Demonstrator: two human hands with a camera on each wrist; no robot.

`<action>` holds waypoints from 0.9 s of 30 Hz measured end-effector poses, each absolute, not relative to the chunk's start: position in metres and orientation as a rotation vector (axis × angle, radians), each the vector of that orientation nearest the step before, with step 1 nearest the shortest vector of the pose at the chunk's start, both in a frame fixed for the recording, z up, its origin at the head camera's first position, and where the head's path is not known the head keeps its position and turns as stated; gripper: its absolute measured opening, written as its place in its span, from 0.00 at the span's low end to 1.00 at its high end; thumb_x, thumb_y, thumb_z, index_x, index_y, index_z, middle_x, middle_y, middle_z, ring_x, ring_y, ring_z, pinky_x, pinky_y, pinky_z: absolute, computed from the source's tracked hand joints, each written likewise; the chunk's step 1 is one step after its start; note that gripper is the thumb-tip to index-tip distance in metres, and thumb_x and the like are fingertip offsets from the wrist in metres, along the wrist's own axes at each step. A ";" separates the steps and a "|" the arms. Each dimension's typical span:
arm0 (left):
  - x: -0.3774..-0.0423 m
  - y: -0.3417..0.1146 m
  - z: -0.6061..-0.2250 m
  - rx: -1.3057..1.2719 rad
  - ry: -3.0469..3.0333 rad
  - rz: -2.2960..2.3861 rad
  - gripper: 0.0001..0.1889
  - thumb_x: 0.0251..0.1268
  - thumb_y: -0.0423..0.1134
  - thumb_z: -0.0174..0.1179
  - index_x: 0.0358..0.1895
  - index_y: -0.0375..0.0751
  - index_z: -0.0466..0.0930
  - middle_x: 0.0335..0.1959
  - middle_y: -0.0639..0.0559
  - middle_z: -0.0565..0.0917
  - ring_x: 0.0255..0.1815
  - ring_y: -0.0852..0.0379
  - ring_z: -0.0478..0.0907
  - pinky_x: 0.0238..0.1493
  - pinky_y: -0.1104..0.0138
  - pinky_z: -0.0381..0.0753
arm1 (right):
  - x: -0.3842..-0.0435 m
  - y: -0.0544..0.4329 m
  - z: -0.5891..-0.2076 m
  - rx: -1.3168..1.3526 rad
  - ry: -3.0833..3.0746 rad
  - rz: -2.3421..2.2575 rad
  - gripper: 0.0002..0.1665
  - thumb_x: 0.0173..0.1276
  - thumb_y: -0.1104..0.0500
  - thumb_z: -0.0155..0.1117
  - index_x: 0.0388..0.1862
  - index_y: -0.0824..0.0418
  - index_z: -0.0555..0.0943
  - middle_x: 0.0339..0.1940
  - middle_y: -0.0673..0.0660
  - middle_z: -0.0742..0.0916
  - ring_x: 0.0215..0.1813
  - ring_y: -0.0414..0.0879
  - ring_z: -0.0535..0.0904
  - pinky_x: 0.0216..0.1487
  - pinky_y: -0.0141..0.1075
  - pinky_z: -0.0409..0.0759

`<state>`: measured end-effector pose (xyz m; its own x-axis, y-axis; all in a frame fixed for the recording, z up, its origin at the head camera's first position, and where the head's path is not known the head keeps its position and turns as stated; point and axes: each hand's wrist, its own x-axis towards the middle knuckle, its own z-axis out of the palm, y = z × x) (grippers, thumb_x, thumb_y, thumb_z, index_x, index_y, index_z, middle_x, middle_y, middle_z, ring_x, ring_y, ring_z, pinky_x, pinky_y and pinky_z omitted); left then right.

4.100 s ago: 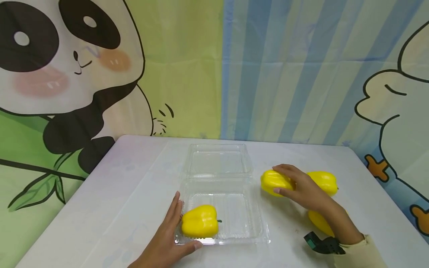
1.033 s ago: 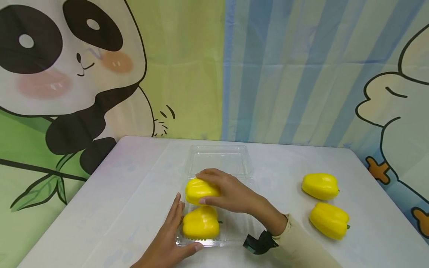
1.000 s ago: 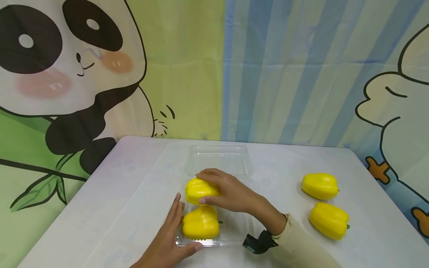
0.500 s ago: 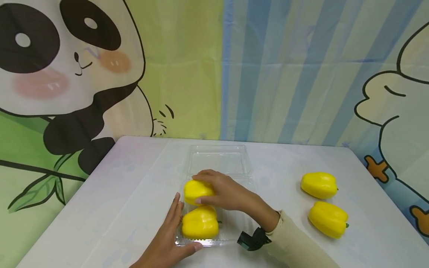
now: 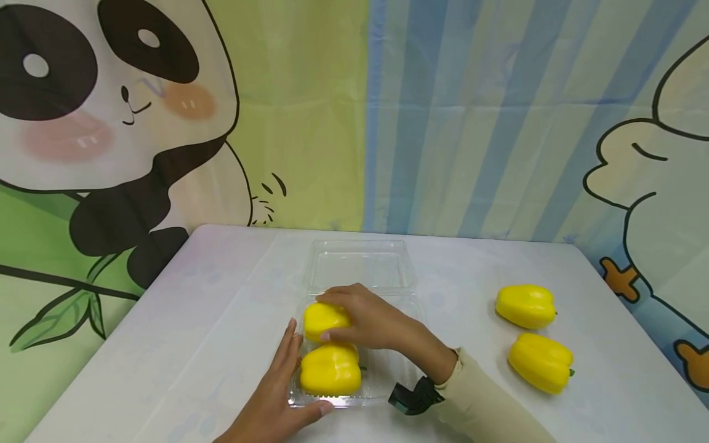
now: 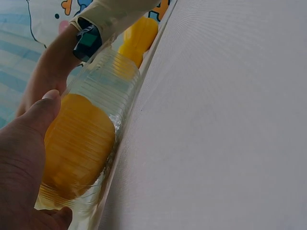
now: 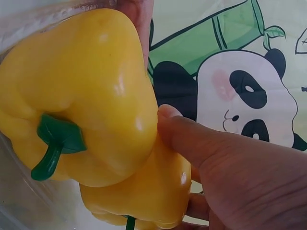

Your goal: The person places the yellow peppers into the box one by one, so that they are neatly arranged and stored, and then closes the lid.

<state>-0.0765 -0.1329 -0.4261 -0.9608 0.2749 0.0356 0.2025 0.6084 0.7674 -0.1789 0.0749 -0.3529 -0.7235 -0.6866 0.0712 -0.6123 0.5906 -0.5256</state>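
The right hand (image 5: 371, 319) covers most of the far pepper (image 5: 324, 319) at the tray's (image 5: 388, 394) far-left corner. The left forearm runs off the bottom edge.

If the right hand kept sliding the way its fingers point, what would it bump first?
Probably the left hand: the right hand, gripping a yellow pepper, points left toward the clear container's left edge, where those fingers rest.

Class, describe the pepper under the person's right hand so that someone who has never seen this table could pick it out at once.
Start at the white table and find the clear plastic tray near its front middle. Two yellow peppers lie in it: take the farther pepper, the one that the right hand grips. The nearer pepper is uncovered, and the two loose peppers lie on the table to the right.
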 end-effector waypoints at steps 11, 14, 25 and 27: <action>-0.077 -0.132 -0.423 0.353 2.712 1.273 0.62 0.49 0.64 0.70 0.78 0.37 0.40 0.78 0.61 0.29 0.76 0.43 0.47 0.66 0.43 0.60 | -0.178 0.078 -0.351 -1.067 2.673 -0.797 0.39 0.64 0.42 0.69 0.70 0.56 0.71 0.67 0.52 0.75 0.63 0.49 0.69 0.61 0.43 0.74; -0.077 -0.131 -0.423 0.354 2.717 1.273 0.63 0.48 0.65 0.69 0.78 0.37 0.41 0.79 0.62 0.30 0.76 0.44 0.48 0.66 0.43 0.60 | -0.178 0.084 -0.351 -1.080 2.631 -0.839 0.37 0.66 0.47 0.68 0.70 0.57 0.70 0.68 0.53 0.74 0.66 0.50 0.68 0.64 0.47 0.71; -0.077 -0.133 -0.425 0.408 2.743 1.292 0.63 0.47 0.64 0.70 0.78 0.35 0.41 0.79 0.59 0.31 0.76 0.44 0.47 0.67 0.44 0.59 | -0.181 0.093 -0.354 -1.108 2.612 -0.926 0.35 0.65 0.49 0.70 0.68 0.59 0.73 0.65 0.54 0.77 0.64 0.48 0.72 0.65 0.44 0.71; -0.077 -0.133 -0.425 0.391 2.730 1.289 0.63 0.47 0.64 0.71 0.78 0.36 0.41 0.79 0.60 0.31 0.76 0.45 0.46 0.68 0.44 0.58 | -0.181 0.093 -0.354 -1.096 2.631 -0.907 0.35 0.64 0.48 0.70 0.67 0.60 0.74 0.64 0.53 0.78 0.64 0.48 0.72 0.65 0.45 0.71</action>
